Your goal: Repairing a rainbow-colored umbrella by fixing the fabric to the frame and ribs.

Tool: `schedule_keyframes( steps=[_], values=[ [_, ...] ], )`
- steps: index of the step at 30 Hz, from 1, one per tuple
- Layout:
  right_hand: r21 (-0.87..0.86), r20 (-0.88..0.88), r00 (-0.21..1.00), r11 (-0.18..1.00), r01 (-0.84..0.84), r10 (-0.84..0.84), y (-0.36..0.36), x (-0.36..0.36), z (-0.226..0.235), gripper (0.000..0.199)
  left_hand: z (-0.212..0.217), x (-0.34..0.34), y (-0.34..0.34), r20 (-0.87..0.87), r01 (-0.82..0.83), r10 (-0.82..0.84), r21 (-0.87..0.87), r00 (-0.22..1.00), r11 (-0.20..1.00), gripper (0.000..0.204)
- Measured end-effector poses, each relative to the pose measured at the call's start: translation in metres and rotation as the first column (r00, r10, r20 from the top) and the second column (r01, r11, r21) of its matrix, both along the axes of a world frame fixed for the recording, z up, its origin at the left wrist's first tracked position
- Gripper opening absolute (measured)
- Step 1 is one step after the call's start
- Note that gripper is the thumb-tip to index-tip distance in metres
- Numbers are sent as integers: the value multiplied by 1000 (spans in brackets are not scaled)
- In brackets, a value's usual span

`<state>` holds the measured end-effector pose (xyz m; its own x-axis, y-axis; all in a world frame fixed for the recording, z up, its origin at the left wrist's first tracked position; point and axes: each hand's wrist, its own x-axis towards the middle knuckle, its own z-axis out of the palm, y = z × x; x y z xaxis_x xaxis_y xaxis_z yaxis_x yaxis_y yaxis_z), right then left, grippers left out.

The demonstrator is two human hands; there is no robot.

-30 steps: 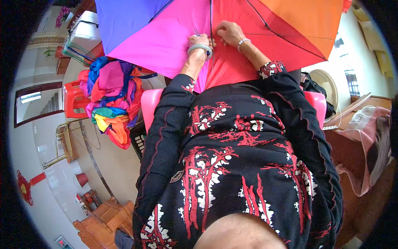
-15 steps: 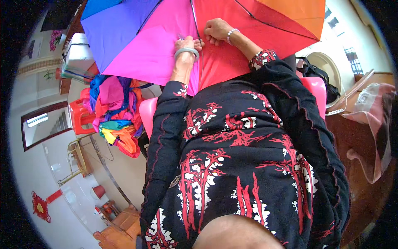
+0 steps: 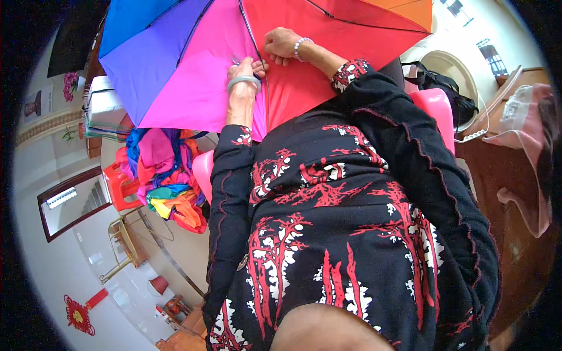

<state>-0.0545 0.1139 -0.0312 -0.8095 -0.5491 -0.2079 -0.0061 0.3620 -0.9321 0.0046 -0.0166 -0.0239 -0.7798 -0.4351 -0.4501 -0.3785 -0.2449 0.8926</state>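
A rainbow-panelled umbrella [image 3: 205, 88] is spread over my lap, its inner side with dark metal ribs facing me. On the pink panel, my left hand [image 3: 244, 70] is closed at the seam and rib between pink and red, fingertips touching the rib. A small shiny piece pokes out above that hand; its kind is too small to make out. Over the red panel, my right hand [image 3: 282, 44] is raised a little to the right of the rib, fingers curled in a pinch. Whatever lies between those fingertips is too fine to see.
At my left, a heap of colourful folded fabric [image 3: 161, 158] rests on a red plastic stool [image 3: 120, 181]. A white box [image 3: 106, 96] stands behind it. On my right are a black bag [image 3: 448, 96], a pale round basin [image 3: 451, 67] and a pink cloth [image 3: 527, 140].
The view has shifted, so the umbrella and both hands appear further left. Both hands keep nearly the same pose, the left at the rib and the right pinched beside it.
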Motion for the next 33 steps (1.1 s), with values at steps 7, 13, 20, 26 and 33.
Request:
schedule_keyframes(
  steps=[7, 13, 20, 26, 33],
  values=[
    [27, -24, 999, 999, -28, 29, 1, 0, 1, 14, 3, 0, 1, 6, 24, -24, 23, 1000, 999, 10],
    [47, -218, 976, 999, -11, 21, -2, 8, 3, 14, 3, 0, 0, -6, 105, -105, -58, 994, 993, 9],
    [134, -519, 855, 988, 74, 7, -14, 3, -17, 18, 0, 4, 6, -34, 112, -119, -170, 992, 979, 12],
    [138, -464, 886, 989, 58, 13, -13, 4, -12, 15, 4, 4, 6, -15, 47, -50, -124, 999, 991, 12],
    [224, -528, 847, 972, 70, 61, -5, 3, -5, 14, 4, 4, 8, -6, 30, -31, -111, 999, 993, 13]
  ],
)
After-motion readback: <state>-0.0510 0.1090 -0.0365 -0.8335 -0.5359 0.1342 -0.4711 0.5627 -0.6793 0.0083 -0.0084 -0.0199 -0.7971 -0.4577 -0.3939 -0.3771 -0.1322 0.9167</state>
